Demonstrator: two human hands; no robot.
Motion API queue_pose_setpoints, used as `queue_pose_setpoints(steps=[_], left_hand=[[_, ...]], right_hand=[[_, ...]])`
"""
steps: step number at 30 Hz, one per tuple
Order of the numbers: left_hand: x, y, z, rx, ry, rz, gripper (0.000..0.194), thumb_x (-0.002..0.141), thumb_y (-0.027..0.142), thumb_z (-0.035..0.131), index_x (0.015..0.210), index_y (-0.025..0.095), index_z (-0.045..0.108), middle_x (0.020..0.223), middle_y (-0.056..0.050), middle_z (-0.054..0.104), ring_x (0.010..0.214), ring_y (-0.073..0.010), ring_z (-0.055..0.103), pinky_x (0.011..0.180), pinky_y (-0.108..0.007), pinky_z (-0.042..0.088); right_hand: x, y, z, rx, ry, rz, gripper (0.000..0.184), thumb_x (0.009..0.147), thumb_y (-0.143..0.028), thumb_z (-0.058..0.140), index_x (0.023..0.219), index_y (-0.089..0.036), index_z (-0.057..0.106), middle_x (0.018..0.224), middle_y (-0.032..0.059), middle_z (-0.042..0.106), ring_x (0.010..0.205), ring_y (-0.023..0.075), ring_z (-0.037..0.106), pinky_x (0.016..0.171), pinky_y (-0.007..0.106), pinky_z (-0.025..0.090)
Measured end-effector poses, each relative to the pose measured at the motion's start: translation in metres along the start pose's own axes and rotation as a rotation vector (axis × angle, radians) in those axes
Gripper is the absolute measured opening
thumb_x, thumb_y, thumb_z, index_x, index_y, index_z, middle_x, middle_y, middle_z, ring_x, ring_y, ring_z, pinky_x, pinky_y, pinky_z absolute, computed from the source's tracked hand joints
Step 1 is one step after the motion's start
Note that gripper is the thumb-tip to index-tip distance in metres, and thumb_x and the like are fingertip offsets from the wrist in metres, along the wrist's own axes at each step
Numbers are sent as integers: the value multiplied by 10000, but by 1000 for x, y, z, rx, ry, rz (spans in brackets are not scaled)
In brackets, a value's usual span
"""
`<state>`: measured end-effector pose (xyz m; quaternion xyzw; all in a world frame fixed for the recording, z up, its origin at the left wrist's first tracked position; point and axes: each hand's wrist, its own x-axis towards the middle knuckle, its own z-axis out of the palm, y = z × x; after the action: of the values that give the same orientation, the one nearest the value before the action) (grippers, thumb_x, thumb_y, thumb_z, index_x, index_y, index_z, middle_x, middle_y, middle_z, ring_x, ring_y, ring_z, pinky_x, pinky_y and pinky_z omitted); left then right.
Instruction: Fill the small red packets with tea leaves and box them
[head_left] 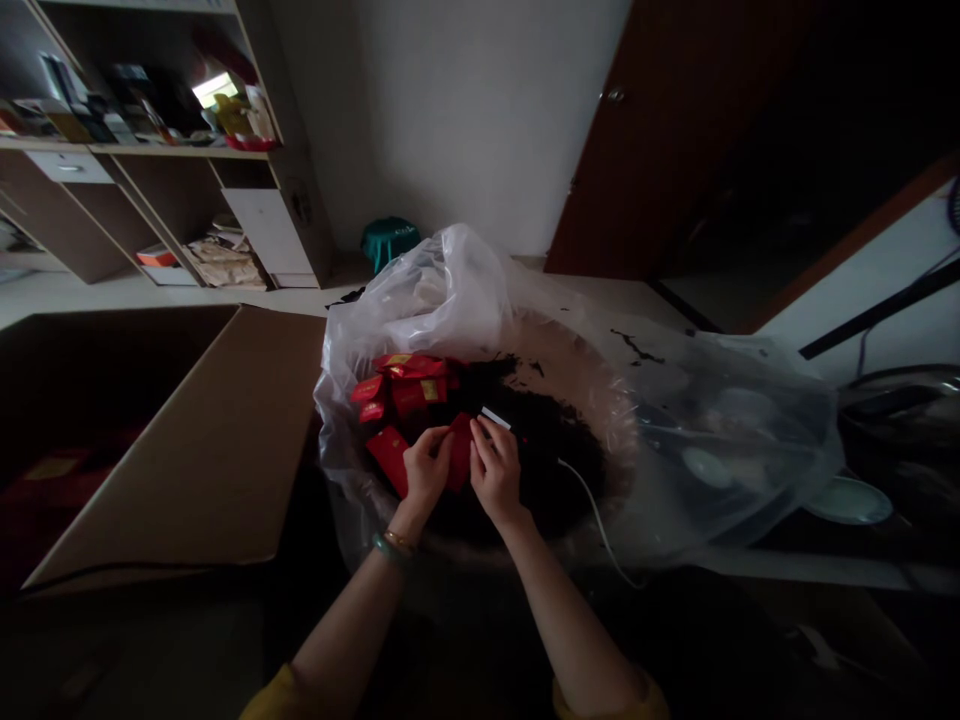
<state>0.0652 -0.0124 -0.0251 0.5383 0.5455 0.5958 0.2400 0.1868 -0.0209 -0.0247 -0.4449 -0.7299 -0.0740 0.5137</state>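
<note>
Both hands meet over a round tray (592, 400) lined with a clear plastic bag (465, 290) and heaped with dark loose tea (547, 440). My left hand (426, 468) and my right hand (495, 466) are closed together on one red packet (459, 452) held between them. A small white piece (496, 417) shows at the right hand's fingertips. Several more red packets (405, 385) lie piled at the tray's left side, just beyond the left hand. A bead bracelet (394, 547) circles my left wrist.
An open cardboard box (202, 450) stands at the left with red packets inside. A white cable (596, 520) runs out of the tray toward me. Shelves (150, 150) line the back wall, a green stool (390, 240) and brown door (660, 130) beyond. A metal basin (900, 400) sits at right.
</note>
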Motion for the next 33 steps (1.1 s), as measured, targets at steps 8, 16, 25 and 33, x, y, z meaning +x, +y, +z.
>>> queue_pose_setpoints(steps=[8, 16, 25, 33], left_hand=[[0, -3, 0, 30, -33, 20, 153, 794, 278, 599, 855, 183, 703, 754, -24, 728, 654, -139, 661, 635, -223, 519], [0, -5, 0, 15, -27, 28, 153, 793, 281, 604, 852, 178, 700, 747, -26, 726, 641, -134, 659, 619, -215, 520], [-1, -6, 1, 8, -66, 48, 148, 796, 280, 615, 855, 192, 719, 746, -17, 739, 644, -138, 674, 621, -215, 535], [-1, -2, 0, 18, -192, 20, 133, 772, 284, 656, 845, 219, 747, 789, -18, 754, 685, -157, 690, 671, -242, 550]], right_hand=[[0, 0, 2, 11, 65, 58, 478, 924, -140, 428, 1395, -226, 426, 1092, 135, 624, 1031, 250, 582, 869, 447, 506], [1, -2, 1, 28, 67, 25, 522, 902, -85, 425, 1391, -267, 436, 1117, 121, 608, 1038, 243, 571, 863, 434, 500], [7, -2, -3, 53, 77, 156, 185, 873, -220, 542, 1036, -196, 627, 983, 104, 593, 945, 232, 557, 834, 424, 490], [22, 11, -21, 29, -126, 52, 238, 880, -233, 574, 644, -201, 564, 678, 31, 558, 739, 183, 508, 706, 318, 465]])
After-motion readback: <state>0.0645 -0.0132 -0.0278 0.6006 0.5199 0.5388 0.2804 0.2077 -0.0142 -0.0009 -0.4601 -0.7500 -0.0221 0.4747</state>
